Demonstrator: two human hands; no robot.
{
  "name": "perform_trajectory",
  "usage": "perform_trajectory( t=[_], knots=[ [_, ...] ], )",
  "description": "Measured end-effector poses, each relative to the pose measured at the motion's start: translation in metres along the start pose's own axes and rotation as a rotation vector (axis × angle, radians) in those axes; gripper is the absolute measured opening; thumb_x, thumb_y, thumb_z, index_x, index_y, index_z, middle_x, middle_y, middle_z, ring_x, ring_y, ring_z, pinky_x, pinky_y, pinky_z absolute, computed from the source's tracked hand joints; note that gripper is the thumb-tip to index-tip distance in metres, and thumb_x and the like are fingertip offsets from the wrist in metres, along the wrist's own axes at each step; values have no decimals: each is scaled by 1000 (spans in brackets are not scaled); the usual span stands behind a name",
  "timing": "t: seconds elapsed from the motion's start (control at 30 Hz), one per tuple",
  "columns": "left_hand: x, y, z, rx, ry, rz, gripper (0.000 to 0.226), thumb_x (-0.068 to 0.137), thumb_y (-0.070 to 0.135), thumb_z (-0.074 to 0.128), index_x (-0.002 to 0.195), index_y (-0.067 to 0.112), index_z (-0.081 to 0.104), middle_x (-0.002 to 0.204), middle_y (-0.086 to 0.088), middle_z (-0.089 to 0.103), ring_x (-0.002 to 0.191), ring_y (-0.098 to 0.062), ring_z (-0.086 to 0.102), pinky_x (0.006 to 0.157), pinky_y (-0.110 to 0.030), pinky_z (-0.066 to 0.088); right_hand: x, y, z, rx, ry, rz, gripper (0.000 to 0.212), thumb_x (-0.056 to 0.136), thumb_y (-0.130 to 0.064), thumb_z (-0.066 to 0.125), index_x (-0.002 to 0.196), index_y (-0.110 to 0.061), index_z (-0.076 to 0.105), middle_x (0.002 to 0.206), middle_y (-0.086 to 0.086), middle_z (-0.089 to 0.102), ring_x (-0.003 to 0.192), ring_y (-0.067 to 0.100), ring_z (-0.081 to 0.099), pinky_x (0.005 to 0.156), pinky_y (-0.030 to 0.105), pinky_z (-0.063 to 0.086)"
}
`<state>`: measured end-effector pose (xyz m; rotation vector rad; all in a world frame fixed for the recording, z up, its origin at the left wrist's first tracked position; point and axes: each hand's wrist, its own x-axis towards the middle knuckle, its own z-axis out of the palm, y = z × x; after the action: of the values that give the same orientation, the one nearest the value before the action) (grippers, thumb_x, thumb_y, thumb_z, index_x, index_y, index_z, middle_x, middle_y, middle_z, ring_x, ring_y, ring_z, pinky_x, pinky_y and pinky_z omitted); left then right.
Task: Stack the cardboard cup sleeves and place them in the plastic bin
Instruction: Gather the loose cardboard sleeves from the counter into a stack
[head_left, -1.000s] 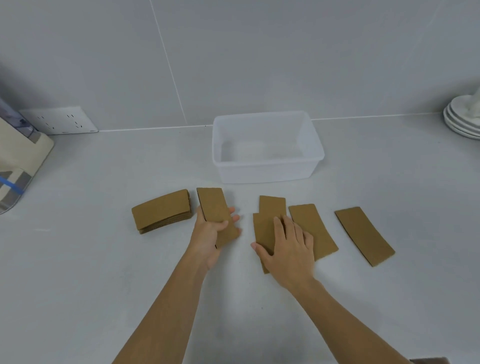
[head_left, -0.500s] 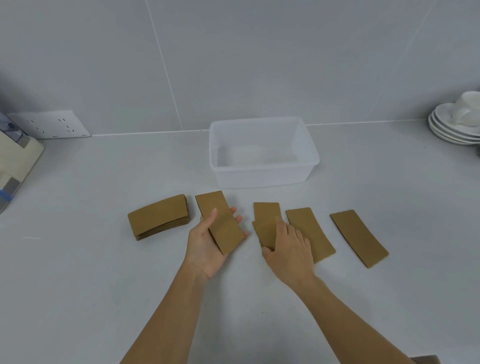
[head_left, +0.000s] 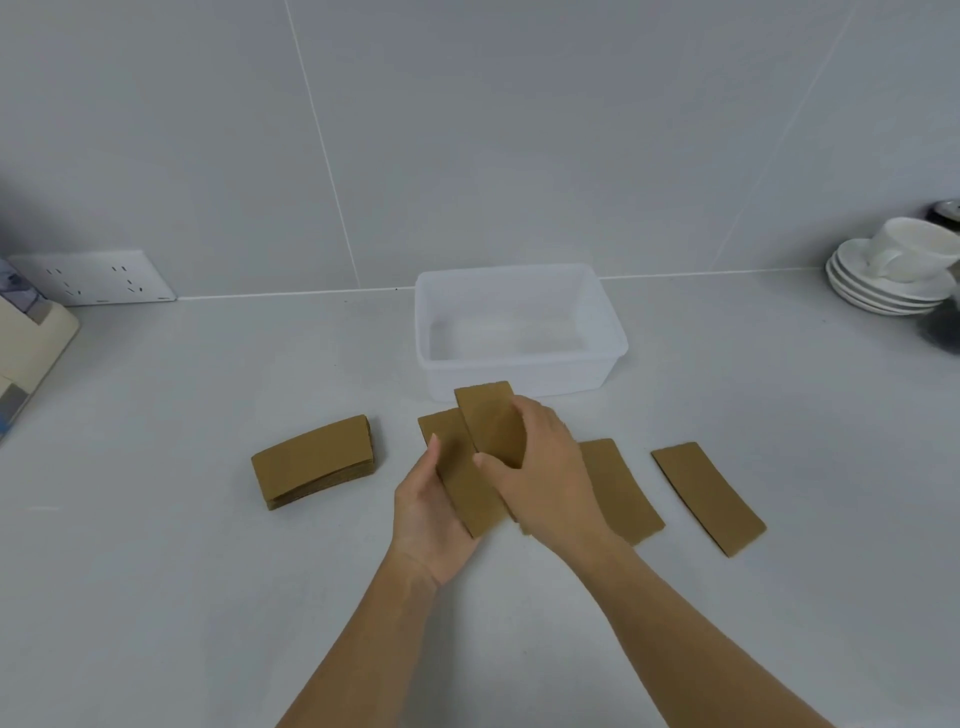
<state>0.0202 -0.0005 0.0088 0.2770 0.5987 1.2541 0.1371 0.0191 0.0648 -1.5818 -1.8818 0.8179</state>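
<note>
Two hands hold sleeves: left hand (head_left: 434, 514) cradles one sleeve (head_left: 462, 480), right hand (head_left: 545, 478) pinches another sleeve (head_left: 491, 421) over it.

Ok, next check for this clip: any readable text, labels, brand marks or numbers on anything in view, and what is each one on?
None can be read.
Cardboard sleeves: the stack, the ones in the left hand and right hand, and the loose one at far right show plain brown faces, no print.
Plastic bin: no label visible.
Wall socket plate: only slots, no markings legible.
Cream object at the left edge: too cropped to tell.
</note>
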Motion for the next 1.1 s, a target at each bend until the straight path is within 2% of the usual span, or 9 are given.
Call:
perform_trajectory(
  t=[0.13,0.33,0.4,0.5,0.57,0.7,0.93,1.0,1.1],
  knots=[
    [-1,-6,0,-81,-18,-22,43,80,40,61,117,17,64,116,-5,69,111,-25,62,86,-40,53,-5,-5,20,-68,-36,-78,61,81,-32,60,135,-17,36,140,2,42,127,19,38,105,33,31],
    [-3,-9,-3,-111,16,-18,37,72,35,69,104,16,71,109,-4,71,107,-23,65,86,-38,53,-11,4,38,-228,-35,-158,52,82,-30,57,129,-16,42,141,2,41,130,19,35,106,32,28],
    [-5,-9,-4,-109,49,-30,42,70,34,70,108,14,69,114,-6,68,111,-25,62,93,-40,49,-14,6,42,-259,-51,-188,49,83,-31,55,128,-16,44,141,2,40,129,19,36,106,33,29],
    [-7,-8,-8,-124,67,-58,60,72,35,69,125,10,57,132,-11,57,121,-28,54,104,-43,40,-17,8,45,-266,-84,-205,48,84,-32,55,128,-17,44,141,1,39,129,18,35,106,33,30],
    [-9,-6,-11,-148,57,-58,62,72,35,69,126,9,56,136,-12,54,123,-29,53,105,-43,39,-18,8,46,-262,-135,-229,49,84,-32,55,128,-18,43,141,0,38,128,18,36,105,33,32],
    [-13,-4,-15,-192,28,-73,59,67,37,75,117,7,63,130,-13,60,120,-28,56,99,-42,45,-21,9,47,-262,-211,-260,49,85,-35,53,130,-19,41,144,0,33,131,19,32,106,33,29],
    [-17,-4,-16,-261,101,-101,58,67,44,71,115,15,60,121,-7,66,113,-27,60,93,-45,49,-9,13,30,-268,-506,-184,66,80,-58,48,138,-29,34,153,-8,23,138,10,16,111,35,8],
    [-19,-3,-16,-294,117,-101,57,68,46,71,114,15,61,114,-8,69,105,-28,65,85,-44,53,-2,14,22,-186,-448,-142,60,80,-58,48,133,-29,41,144,-6,39,132,11,30,111,35,17],
    [-20,0,-19,-361,176,-60,63,70,45,69,121,11,58,121,-14,66,106,-31,65,77,-50,55,8,22,17,-90,-176,39,48,87,-47,49,127,-20,46,130,1,52,117,18,48,100,34,38]
  ],
)
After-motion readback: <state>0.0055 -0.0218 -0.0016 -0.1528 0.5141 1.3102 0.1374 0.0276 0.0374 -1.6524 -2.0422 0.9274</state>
